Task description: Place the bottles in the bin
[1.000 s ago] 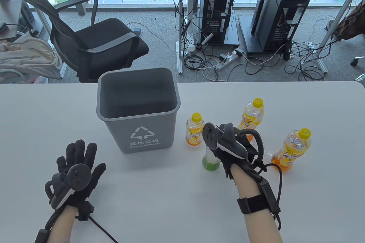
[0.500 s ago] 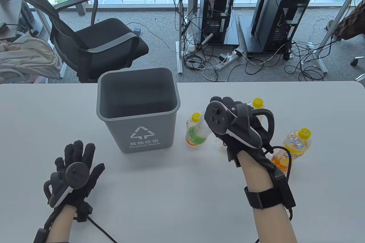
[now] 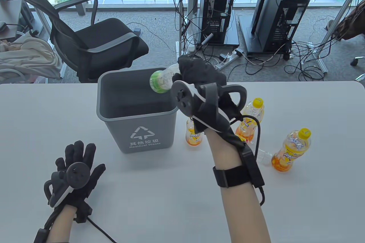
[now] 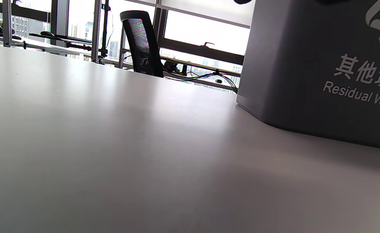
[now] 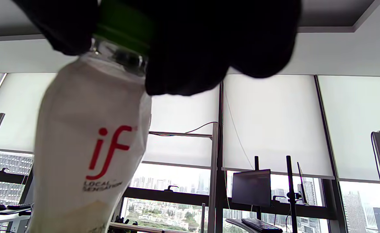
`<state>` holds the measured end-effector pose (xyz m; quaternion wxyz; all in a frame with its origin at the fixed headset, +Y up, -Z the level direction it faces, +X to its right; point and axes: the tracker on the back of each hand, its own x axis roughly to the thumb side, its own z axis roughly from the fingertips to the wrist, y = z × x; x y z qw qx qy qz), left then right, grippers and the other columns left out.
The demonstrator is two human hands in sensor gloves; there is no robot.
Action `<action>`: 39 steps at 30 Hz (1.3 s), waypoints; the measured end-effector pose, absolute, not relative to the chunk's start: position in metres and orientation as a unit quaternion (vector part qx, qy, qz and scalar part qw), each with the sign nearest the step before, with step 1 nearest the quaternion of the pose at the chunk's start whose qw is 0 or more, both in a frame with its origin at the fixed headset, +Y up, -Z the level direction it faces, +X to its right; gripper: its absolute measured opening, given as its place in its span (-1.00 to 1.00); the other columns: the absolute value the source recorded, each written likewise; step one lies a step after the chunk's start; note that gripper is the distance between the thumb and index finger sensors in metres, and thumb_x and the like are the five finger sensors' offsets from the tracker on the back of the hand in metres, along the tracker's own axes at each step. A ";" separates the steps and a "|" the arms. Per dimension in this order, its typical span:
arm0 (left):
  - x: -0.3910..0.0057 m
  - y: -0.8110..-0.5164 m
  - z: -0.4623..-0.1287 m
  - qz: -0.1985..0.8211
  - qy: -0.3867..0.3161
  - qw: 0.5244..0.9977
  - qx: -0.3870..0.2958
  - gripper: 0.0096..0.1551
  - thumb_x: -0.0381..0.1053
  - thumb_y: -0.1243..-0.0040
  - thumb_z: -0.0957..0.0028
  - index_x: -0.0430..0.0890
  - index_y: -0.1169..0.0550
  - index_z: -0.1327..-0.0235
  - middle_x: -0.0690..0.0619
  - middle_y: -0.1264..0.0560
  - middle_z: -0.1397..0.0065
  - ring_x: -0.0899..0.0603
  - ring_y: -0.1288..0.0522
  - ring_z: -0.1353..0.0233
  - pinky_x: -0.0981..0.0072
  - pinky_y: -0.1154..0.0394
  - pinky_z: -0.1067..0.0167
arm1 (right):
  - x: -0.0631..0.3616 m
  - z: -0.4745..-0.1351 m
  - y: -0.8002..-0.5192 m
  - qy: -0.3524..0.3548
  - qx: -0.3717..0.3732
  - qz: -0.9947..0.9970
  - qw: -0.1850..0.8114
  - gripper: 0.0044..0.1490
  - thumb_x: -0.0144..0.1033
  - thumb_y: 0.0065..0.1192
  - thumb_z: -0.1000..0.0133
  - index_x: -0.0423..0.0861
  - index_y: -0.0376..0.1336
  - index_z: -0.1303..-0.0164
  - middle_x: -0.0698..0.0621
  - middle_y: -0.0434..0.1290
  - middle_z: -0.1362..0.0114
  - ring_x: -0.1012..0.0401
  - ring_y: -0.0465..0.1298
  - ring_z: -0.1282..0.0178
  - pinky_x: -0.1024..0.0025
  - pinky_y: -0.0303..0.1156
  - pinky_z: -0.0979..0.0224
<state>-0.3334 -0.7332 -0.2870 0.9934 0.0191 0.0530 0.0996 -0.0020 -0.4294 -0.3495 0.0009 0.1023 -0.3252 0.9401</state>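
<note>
Bottles: one white-label bottle [image 3: 162,80] held by right hand [image 3: 199,76], tipped roughly sideways over the right rear corner of the grey bin [image 3: 137,129], base end pointing across the bin opening. Right grip is closed around its neck end; in the right wrist view the gloved fingers [image 5: 190,48] wrap the green cap area. Label on that bottle [image 5: 89,152] reads "if" in red, smaller grey text under it looks like "LOCAL SENSATION", slightly blurred.

Bin front carries a white recycling triangle, Chinese characters "其他垃圾" and "Residual Waste"; left wrist view shows the same print [image 4: 361,81], cut off at the frame edge.

Three yellow-capped orange bottles stand on the surface right of the bin: small one [image 3: 193,136] just beside it, partly behind the right forearm; taller one [image 3: 252,114] further right; third [image 3: 292,150] furthest right. Their label print is too small to read.

Left hand [image 3: 75,174] rests flat on the surface, in front and left of the bin, fingers spread, holding nothing.
</note>
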 end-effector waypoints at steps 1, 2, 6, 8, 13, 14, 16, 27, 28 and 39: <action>-0.333 -0.733 -0.287 0.102 0.052 0.993 0.019 -0.02 0.53 0.20 -0.04 0.23 0.06 -0.72 0.04 0.22 -0.87 -0.25 0.27 -0.85 -0.39 0.22 -0.64 | -0.014 -0.355 -0.439 -0.309 0.109 0.945 -0.011 -0.32 0.13 0.14 -0.07 0.13 0.26 -0.41 0.00 0.58 -0.21 0.14 0.61 0.11 0.28 0.58 -0.05; -0.333 -0.733 -0.287 0.103 0.052 0.993 0.019 -0.02 0.53 0.20 -0.04 0.23 0.06 -0.72 0.04 0.23 -0.87 -0.25 0.26 -0.85 -0.39 0.22 -0.64 | -0.022 -0.359 -0.447 -0.302 0.113 0.946 -0.021 -0.32 0.13 0.14 -0.07 0.14 0.26 -0.41 0.00 0.58 -0.21 0.14 0.61 0.11 0.28 0.58 -0.05; -0.333 -0.734 -0.287 0.102 0.054 0.993 0.014 -0.01 0.53 0.20 -0.04 0.23 0.06 -0.72 0.04 0.23 -0.87 -0.25 0.27 -0.84 -0.39 0.22 -0.64 | -0.059 -0.378 -0.479 -0.270 0.121 0.952 -0.080 -0.31 0.17 0.13 -0.07 0.20 0.23 -0.43 0.03 0.54 -0.23 0.16 0.58 0.08 0.28 0.55 -0.09; -0.334 -0.733 -0.287 0.106 0.054 0.993 0.012 -0.01 0.53 0.20 -0.04 0.23 0.06 -0.72 0.04 0.23 -0.87 -0.25 0.27 -0.84 -0.39 0.22 -0.64 | -0.072 -0.386 -0.492 -0.242 0.121 0.958 -0.093 -0.29 0.21 0.13 -0.06 0.21 0.23 -0.43 0.05 0.54 -0.22 0.17 0.58 0.08 0.28 0.55 -0.09; -0.337 -0.732 -0.287 0.117 0.055 0.991 0.014 -0.01 0.53 0.19 -0.04 0.23 0.06 -0.72 0.04 0.23 -0.87 -0.25 0.27 -0.84 -0.39 0.23 -0.64 | -0.085 -0.397 -0.512 -0.221 0.125 0.962 -0.099 -0.21 0.27 0.12 -0.03 0.15 0.23 -0.47 0.07 0.54 -0.20 0.16 0.58 0.08 0.26 0.56 -0.09; -0.337 -0.732 -0.287 0.119 0.056 0.991 0.013 -0.01 0.53 0.19 -0.04 0.23 0.06 -0.73 0.04 0.23 -0.87 -0.25 0.28 -0.84 -0.39 0.23 -0.64 | -0.083 -0.397 -0.513 -0.221 0.127 0.962 -0.098 -0.17 0.31 0.08 -0.02 0.15 0.22 -0.48 0.08 0.54 -0.20 0.15 0.58 0.08 0.26 0.56 -0.09; -0.337 -0.732 -0.287 0.120 0.057 0.991 0.012 -0.01 0.53 0.19 -0.04 0.24 0.07 -0.72 0.04 0.24 -0.87 -0.25 0.28 -0.84 -0.39 0.23 -0.64 | -0.076 -0.398 -0.513 -0.227 0.123 0.963 -0.082 -0.13 0.36 0.02 -0.01 0.13 0.22 -0.49 0.06 0.54 -0.21 0.14 0.58 0.08 0.25 0.55 -0.09; -0.336 -0.734 -0.287 0.115 0.057 0.992 0.009 -0.01 0.53 0.20 -0.04 0.23 0.07 -0.72 0.04 0.23 -0.87 -0.25 0.28 -0.84 -0.40 0.22 -0.64 | 0.011 -0.418 -0.544 -0.193 -0.011 0.979 -0.058 -0.24 0.23 0.06 -0.08 0.10 0.24 -0.46 0.06 0.53 -0.20 0.15 0.59 0.10 0.26 0.56 -0.07; -0.336 -0.734 -0.287 0.114 0.057 0.992 0.009 -0.01 0.53 0.20 -0.04 0.24 0.07 -0.72 0.04 0.24 -0.87 -0.26 0.28 -0.84 -0.40 0.22 -0.64 | 0.018 -0.421 -0.552 -0.175 -0.016 0.983 -0.056 -0.23 0.24 0.08 -0.07 0.11 0.23 -0.46 0.05 0.53 -0.20 0.15 0.59 0.10 0.25 0.56 -0.07; -0.337 -0.735 -0.288 0.114 0.059 0.992 0.005 -0.01 0.53 0.20 -0.04 0.24 0.07 -0.72 0.03 0.24 -0.87 -0.26 0.28 -0.84 -0.40 0.22 -0.64 | 0.046 -0.435 -0.628 -0.029 -0.037 0.998 -0.046 -0.04 0.35 0.12 0.01 0.15 0.11 -0.59 0.02 0.49 -0.31 0.11 0.57 0.03 0.21 0.54 -0.14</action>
